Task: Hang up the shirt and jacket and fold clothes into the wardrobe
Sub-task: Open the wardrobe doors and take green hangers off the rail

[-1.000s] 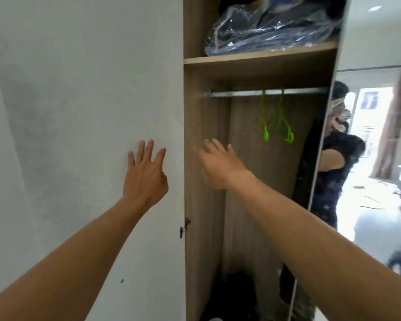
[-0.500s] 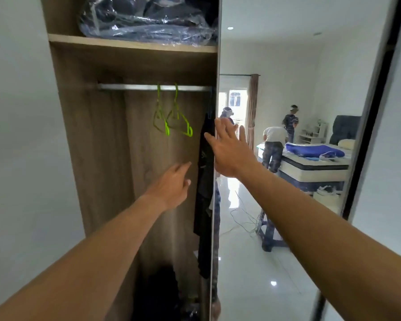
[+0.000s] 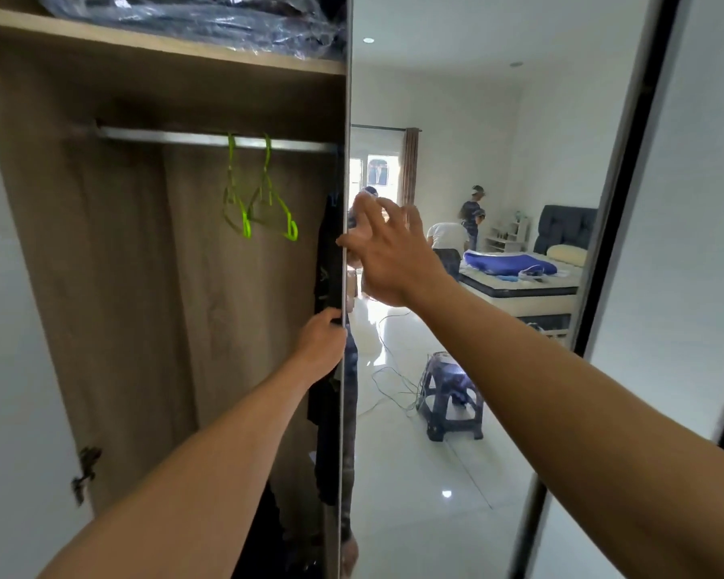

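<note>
Gripping mirrored door (image 3: pixel 398 474) edge, frame centre: left hand (image 3: pixel 322 342), fingers curled round it; right hand (image 3: pixel 393 257) just above, fingers spread, released.

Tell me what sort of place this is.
Most likely a bedroom, seen from an open wardrobe: a clothes rail carries two green hangers, and the mirrored door reflects a bed with a padded headboard.
</note>
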### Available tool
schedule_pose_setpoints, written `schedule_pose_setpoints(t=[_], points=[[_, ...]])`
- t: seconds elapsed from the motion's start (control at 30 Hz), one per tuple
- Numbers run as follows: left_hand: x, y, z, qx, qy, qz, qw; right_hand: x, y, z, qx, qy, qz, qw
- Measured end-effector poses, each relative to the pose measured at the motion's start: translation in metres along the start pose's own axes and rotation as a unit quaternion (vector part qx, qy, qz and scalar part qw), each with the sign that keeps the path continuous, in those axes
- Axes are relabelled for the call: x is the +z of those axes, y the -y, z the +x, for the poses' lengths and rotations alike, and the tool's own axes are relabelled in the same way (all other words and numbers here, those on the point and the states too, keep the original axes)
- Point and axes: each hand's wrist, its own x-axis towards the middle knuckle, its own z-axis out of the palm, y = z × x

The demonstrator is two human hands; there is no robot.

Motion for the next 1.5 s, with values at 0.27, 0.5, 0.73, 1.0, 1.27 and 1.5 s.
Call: schedule_pose_setpoints(t=[0.27, 0.5, 0.73, 1.0, 1.27, 1.5], points=[[0.008, -0.004, -0.045, 0.047, -0.051, 0.059, 0.996, -0.031, 0.012, -0.037, 0.017, 0.021, 0.022, 0.999], [0.027, -0.006, -0.093, 0.119, -0.109, 0.066, 0.985, -0.067, 0.009, -0.085, 0.015, 0.052, 0.052, 0.997], [0.049, -0.028, -0.154, 0.182, -0.131, 0.106, 0.969, -0.102, -0.018, -0.141, -0.012, 0.047, 0.072, 0.996], [0.103, -0.064, -0.229, 0.229, -0.186, 0.135, 0.946, -0.15, -0.057, -0.217, -0.024, 0.021, 0.071, 0.997], [0.151, -0.095, -0.287, 0.274, -0.127, 0.175, 0.937, -0.181, -0.096, -0.273, 0.0, -0.043, 0.077, 0.996], [0.19, -0.117, -0.31, 0.287, -0.065, 0.212, 0.932, -0.204, -0.144, -0.315, 0.014, -0.05, 0.017, 0.999]])
